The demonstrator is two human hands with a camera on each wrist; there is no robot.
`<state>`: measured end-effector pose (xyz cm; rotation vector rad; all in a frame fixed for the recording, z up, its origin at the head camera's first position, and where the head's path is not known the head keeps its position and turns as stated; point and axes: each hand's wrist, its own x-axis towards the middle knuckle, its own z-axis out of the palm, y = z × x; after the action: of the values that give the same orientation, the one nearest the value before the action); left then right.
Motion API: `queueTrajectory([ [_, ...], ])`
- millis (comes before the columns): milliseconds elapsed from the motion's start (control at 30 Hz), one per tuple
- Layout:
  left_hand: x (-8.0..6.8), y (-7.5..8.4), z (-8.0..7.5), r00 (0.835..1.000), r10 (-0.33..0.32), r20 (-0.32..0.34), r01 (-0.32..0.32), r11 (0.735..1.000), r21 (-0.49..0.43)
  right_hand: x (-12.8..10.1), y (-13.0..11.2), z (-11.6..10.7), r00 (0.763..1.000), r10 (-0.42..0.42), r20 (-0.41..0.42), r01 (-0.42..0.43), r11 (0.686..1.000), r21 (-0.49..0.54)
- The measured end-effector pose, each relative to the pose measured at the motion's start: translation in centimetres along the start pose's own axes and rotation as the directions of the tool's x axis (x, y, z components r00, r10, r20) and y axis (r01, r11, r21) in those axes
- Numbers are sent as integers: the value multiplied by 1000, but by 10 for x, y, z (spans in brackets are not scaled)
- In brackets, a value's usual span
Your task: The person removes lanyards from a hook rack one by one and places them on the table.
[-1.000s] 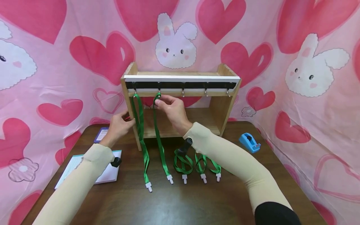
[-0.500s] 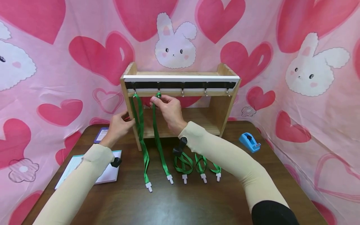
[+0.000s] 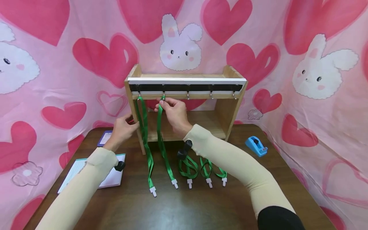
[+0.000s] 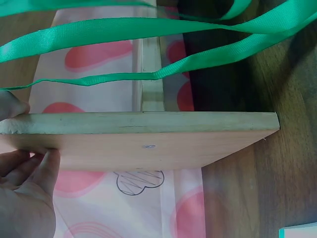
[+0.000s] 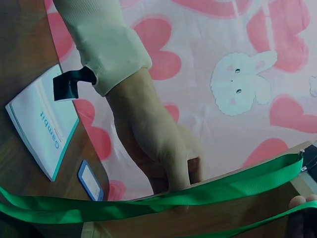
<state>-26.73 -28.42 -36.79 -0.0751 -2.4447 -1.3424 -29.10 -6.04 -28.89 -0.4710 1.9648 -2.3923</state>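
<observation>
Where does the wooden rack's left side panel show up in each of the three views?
Head: the left side panel stands upright, left of centre, gripped by the left hand.
Left wrist: it lies as a broad horizontal board across the middle.
Right wrist: only a strip along the bottom edge, below the left hand.
Shared landmark: the green lanyard hanging beside it.

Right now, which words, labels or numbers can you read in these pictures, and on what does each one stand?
"Gambit" or near it, only partly legible: teal letters on the white booklet, seen from the right wrist.
Purple card: it has a white label, too small to read.
Blue tape dispenser: no text visible.
Green lanyards and wooden rack: no text visible.
</observation>
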Motion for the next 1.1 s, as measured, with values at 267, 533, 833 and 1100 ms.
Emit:
queueTrajectory([
  [267, 1, 1, 2, 1000, 3, 19, -3, 1000, -22, -1, 0, -7, 1000, -22, 16, 21, 999, 28],
  [533, 1, 1, 1, 1000, 1, 14, -1, 1000, -13, -3, -3, -10, 999, -25, 37, 25, 1000, 7],
  [833, 0, 2, 0, 1000, -14, 21, 14, 1000, -12, -6, -2, -11, 997, -63, 45, 64, 998, -21],
  [1100, -1, 2, -2, 999, -31, 22, 32, 999, -17, -14, 2, -11, 980, -166, 111, 174, 983, -66],
])
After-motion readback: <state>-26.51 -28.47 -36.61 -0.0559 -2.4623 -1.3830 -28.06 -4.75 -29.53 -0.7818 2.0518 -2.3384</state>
